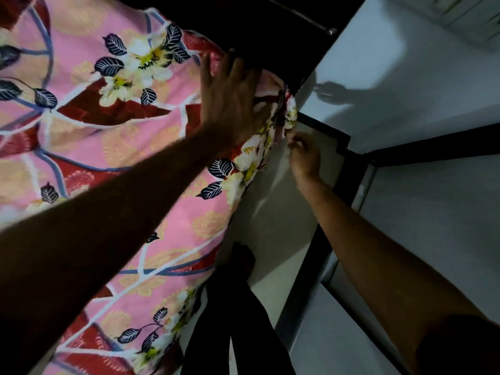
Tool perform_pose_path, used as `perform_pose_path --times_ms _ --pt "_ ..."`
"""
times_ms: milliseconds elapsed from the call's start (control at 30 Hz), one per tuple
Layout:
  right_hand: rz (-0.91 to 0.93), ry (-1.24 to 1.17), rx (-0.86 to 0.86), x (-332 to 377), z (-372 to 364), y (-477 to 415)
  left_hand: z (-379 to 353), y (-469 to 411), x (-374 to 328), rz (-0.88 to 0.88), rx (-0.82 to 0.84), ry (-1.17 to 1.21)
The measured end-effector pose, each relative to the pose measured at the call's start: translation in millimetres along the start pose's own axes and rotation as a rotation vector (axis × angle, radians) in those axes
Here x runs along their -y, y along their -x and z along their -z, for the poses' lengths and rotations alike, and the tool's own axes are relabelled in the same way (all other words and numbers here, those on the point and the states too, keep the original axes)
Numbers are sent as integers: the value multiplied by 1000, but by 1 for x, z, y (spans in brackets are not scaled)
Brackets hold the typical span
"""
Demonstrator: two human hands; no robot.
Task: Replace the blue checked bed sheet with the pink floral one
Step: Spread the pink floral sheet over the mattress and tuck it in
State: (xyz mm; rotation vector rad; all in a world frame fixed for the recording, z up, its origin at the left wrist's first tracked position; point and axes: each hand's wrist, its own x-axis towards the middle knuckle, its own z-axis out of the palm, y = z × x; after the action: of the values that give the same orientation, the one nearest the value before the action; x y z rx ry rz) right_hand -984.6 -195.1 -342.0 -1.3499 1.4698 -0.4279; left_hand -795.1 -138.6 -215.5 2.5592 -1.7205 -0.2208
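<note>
Fingers [238, 71] of left hand [230, 96] press pink floral sheet [108, 131]; right hand [304, 155] pinches corner.

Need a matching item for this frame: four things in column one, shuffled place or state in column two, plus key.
Column 1
1. left hand
2. right hand
3. pink floral sheet
4. dark board

Column 2
A. spread out wide, under the left forearm
B. pinches the sheet's hanging edge at the corner
C. at the top of the view, past the sheet's far edge
D. flat on top of the sheet, fingers straight

Pairs: 1-D, 2-B, 3-A, 4-C
</note>
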Motion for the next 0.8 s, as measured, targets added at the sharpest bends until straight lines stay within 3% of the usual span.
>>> perform_pose_path --times_ms 133,333,400,567,700,800 --pt "104 290 133 -37 16 20 -6 85 -18 -72 -119 253" --pt "411 679 312 -39 28 22 -40 186 -67 -174 61 434" --pt "419 808 405 -25 32 22 -47 197 -81 -125 100 515" --pt "635 1049 574 1 58 20 -59 185 -99 169 328 722" --pt "743 1139 581 13 68 -1 -83 152 -108 288 299 736" --pt "951 1064 584 17 59 -25 -98 128 -116 321 279 748"
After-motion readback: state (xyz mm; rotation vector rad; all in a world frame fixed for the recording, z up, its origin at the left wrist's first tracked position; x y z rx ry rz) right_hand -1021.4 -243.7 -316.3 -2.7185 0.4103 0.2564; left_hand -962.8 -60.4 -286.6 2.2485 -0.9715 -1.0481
